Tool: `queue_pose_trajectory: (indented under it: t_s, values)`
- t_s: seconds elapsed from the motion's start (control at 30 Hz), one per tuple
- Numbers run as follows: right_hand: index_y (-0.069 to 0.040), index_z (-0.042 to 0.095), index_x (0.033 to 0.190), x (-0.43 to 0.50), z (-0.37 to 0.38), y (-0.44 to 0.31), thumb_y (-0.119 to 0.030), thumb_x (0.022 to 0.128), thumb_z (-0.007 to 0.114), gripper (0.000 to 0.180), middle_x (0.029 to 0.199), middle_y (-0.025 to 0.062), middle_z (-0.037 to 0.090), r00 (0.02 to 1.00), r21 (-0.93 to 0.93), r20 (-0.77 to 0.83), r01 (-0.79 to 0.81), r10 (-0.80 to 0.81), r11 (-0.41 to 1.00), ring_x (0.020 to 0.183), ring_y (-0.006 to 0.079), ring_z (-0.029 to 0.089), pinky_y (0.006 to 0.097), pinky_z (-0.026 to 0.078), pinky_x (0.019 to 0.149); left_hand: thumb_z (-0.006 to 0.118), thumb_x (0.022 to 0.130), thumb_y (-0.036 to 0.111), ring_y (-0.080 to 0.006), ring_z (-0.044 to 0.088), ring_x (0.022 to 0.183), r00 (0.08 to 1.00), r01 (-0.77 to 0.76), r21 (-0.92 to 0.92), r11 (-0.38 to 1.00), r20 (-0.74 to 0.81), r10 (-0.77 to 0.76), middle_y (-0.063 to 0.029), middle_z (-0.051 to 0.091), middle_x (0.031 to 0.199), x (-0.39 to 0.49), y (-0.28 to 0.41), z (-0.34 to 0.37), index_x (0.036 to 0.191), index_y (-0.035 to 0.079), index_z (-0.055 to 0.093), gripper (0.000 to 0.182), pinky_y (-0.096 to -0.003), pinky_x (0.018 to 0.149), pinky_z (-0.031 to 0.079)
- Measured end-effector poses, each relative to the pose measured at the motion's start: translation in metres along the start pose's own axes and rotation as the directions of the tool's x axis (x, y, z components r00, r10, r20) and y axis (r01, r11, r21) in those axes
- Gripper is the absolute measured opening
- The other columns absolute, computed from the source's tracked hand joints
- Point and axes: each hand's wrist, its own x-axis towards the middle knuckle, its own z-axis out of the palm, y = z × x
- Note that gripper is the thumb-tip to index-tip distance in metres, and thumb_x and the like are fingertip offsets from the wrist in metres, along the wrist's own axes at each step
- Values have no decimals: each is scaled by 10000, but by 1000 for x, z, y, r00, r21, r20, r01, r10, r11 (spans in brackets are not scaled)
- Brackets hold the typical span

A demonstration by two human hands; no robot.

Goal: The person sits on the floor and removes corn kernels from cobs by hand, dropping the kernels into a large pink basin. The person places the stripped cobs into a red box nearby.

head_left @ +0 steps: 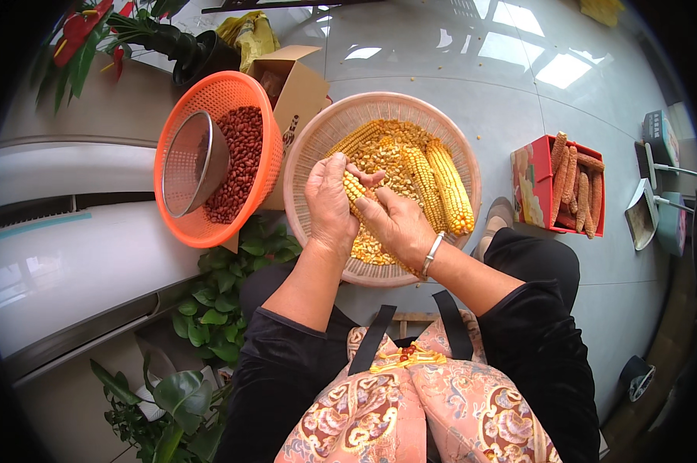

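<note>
My left hand (332, 199) grips an ear of yellow corn (353, 186), its kernels showing between the fingers. My right hand (399, 227), with a silver bracelet at the wrist, is closed around the lower part of the same ear, thumb pressed on its kernels. Both hands are above a wide pinkish woven basket (380, 279). Loose corn kernels (373, 254) cover much of the basket's bottom. At the basket's right side lie whole corn ears (450, 188), and another ear (357, 138) rests at the far left. My palms hide part of the held ear.
On the left, an orange plastic colander (270, 116) holds reddish-brown beans (239, 162) and a metal mesh sieve (189, 165). A cardboard box (302, 87) stands behind it. To the right, a red box (534, 185) contains stripped cobs (569, 179). Leafy plants (215, 315) grow beside my left leg.
</note>
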Motion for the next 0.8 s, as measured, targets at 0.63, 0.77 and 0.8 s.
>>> queue_pose_trajectory:
  t_s: [0.63, 0.77, 0.8]
  values:
    - [23, 673, 847, 14, 4, 17, -421, 1030, 443, 532, 691, 153, 620, 991, 224, -128, -9, 39, 974, 669, 195, 573, 352, 482, 675, 433, 964, 133, -321, 654, 1014, 997, 17, 126, 992, 69, -26, -232, 651, 1039, -16, -13, 9, 1230, -72, 495, 342, -409, 931, 520]
    - [26, 672, 891, 17, 5, 14, -441, 1017, 464, 526, 729, 152, 643, 992, 334, -114, -17, 59, 942, 684, 204, 595, 343, 490, 676, 388, 986, 129, -289, 653, 992, 993, 15, 84, 996, 113, -25, -225, 655, 1048, -14, -9, 11, 1272, -73, 457, 358, -380, 929, 518]
    - [28, 669, 905, 17, 6, 12, -452, 1011, 470, 530, 738, 153, 648, 989, 343, -132, -10, 59, 939, 688, 211, 603, 342, 493, 677, 384, 985, 130, -289, 652, 997, 992, 10, 85, 996, 125, -21, -227, 656, 1049, -14, -8, 12, 1281, -76, 451, 367, -382, 935, 514]
